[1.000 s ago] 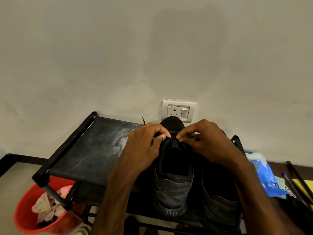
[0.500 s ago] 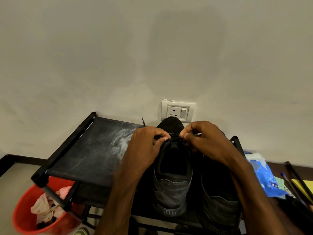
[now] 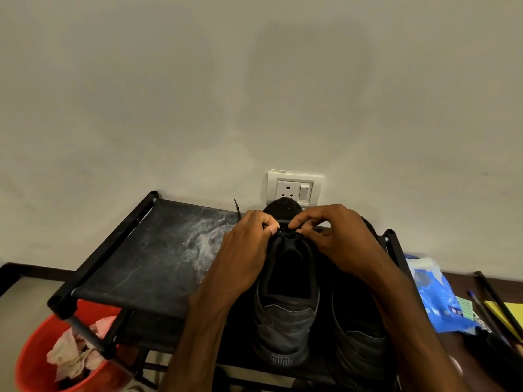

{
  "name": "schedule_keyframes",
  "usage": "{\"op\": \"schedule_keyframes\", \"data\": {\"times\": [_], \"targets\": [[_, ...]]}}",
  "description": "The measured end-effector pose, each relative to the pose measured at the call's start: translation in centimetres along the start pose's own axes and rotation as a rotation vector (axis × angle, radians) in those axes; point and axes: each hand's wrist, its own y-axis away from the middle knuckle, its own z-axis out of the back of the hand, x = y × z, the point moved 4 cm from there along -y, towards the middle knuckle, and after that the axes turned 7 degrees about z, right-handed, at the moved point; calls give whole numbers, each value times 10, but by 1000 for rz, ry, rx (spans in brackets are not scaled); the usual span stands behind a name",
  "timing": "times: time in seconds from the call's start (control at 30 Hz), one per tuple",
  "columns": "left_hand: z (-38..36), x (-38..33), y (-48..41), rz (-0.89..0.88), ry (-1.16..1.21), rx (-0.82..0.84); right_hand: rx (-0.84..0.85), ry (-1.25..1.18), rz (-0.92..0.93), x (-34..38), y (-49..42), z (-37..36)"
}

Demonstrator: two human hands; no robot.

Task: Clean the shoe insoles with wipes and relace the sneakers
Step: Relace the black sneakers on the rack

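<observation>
Delta over the last second is small. Both hands hold the same spot, but the fingertips have closed in toward each other at the front of the shoe opening, and the right hand [image 3: 336, 239] has crept slightly toward the left hand [image 3: 246, 250]. Left thumb and forefinger are pinched, right fingers are curled in a pinch too, both on the lace [image 3: 286, 235] at the top of the throat. It's black on black, so I can't tell the exact strand or eyelet. My read is that lacing on this sneaker [image 3: 285, 315] is at the top eyelets, a tighten or tie step, so this shoe is near done. The wipes stage looks finished: there are crumpled wipes [image 3: 73, 355] in the red bucket [image 3: 31, 372], and the blue wipes pack [image 3: 435, 298] lies off to the right. The sneaker sits sole-down on the black rack [image 3: 135, 264], right half, with the second sneaker [image 3: 359, 335] just beside it on the right. Heel faces the person and toe faces the wall and socket [image 3: 294, 189]. The long axis runs near-to-far, roughly square to the wall. The dark rounded shape [image 3: 283, 206] behind the hands could be toe cap or insole, can't tell which. A loose lace tip [image 3: 236, 207] sticks up left of it. Whether the second sneaker is laced can't be seen.
</observation>
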Motion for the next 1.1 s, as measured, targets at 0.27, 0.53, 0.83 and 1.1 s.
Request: {"op": "schedule_keyframes", "data": {"times": [0.27, 0.53, 0.83, 1.1], "targets": [[2, 1, 0, -31, 24, -30, -13, 59, -22, 0, -3, -4], [1, 9, -7, -41, 51, -129, -10, 44, -92, -3, -1, -6], [0, 8, -14, -109, -26, -181, 9, 38, -98, -3, -1, -7], [-6, 12, -16, -7, -13, -114, -65, -23, -89, -6, -1, -2]]}}
